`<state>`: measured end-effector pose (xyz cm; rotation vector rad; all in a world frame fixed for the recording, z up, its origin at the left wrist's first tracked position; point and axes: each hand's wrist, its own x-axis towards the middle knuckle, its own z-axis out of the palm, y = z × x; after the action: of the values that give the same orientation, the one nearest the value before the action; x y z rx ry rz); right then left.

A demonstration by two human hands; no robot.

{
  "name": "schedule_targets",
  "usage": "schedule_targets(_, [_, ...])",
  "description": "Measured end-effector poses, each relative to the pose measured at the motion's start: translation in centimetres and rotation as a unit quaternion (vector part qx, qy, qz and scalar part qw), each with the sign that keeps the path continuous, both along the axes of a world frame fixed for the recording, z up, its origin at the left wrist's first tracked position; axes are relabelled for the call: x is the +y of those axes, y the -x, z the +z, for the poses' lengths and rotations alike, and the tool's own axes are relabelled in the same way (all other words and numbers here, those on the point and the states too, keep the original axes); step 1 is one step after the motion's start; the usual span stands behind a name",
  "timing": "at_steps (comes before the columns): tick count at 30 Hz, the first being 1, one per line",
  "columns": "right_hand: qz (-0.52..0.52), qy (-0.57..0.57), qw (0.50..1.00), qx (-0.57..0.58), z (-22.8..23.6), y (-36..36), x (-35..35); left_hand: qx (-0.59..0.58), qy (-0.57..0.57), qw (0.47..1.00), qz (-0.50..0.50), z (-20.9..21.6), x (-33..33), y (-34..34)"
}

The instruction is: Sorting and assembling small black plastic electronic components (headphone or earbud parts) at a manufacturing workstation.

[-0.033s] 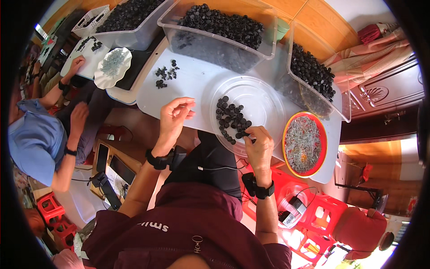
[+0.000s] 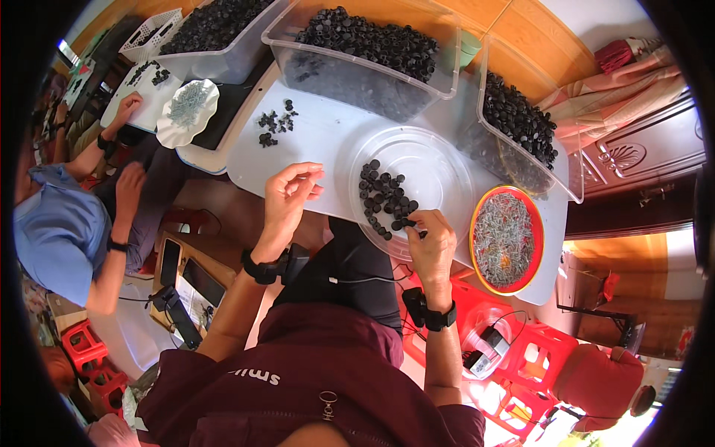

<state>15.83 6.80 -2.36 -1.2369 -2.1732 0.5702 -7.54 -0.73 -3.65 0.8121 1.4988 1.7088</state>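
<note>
My right hand (image 2: 433,242) is closed at the near edge of a round clear plastic tray (image 2: 439,167). Its thumb and fingers pinch a small black plastic cap (image 2: 400,224), partly hidden by the fingertips. Beside it in the tray lies a loose pile of similar black caps (image 2: 381,190). To the left, over the table's front edge, my left hand (image 2: 287,197) hovers with bent fingers pointing right; nothing shows in it. A small group of black pieces (image 2: 275,123) lies beyond that hand on the white table (image 2: 320,138).
Clear bins of black caps stand at the back (image 2: 357,82) and back right (image 2: 514,141). A red, yellow-rimmed bowl of screws (image 2: 506,242) is right of the tray. At left, a co-worker in blue (image 2: 63,223) sits by a white dish of screws (image 2: 179,130). Red stools (image 2: 536,357) stand below right.
The co-worker's nearer hand has shifted up slightly. My own hands and the caps look the same.
</note>
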Motion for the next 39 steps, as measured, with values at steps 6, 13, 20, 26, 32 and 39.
schedule_targets(6, [-0.019,0.057,0.990,0.131,2.4,0.3,-1.7,-0.118,0.044,0.979,-0.162,3.4,-1.6,-3.4])
schedule_targets(13, [0.060,0.067,0.973,0.214,4.3,1.5,-5.1,-0.342,0.043,0.887,-0.307,2.7,-1.7,-6.4])
schedule_targets(20, [0.079,0.100,0.967,0.220,5.1,0.0,-5.0,-0.368,0.052,0.867,-0.333,1.4,-1.7,-6.6])
schedule_targets(26, [-0.171,-0.004,0.978,0.121,2.4,-7.2,1.1,-0.360,0.051,0.876,-0.318,1.6,-1.9,-6.0])
schedule_targets(32, [-0.177,-0.040,0.983,-0.041,0.0,-10.6,3.5,-0.364,0.054,0.876,-0.311,1.2,-1.8,-6.2])
schedule_targets(39, [-0.175,-0.010,0.983,0.059,0.3,-11.5,4.4,-0.346,0.074,0.886,-0.300,1.3,-1.9,-5.8])
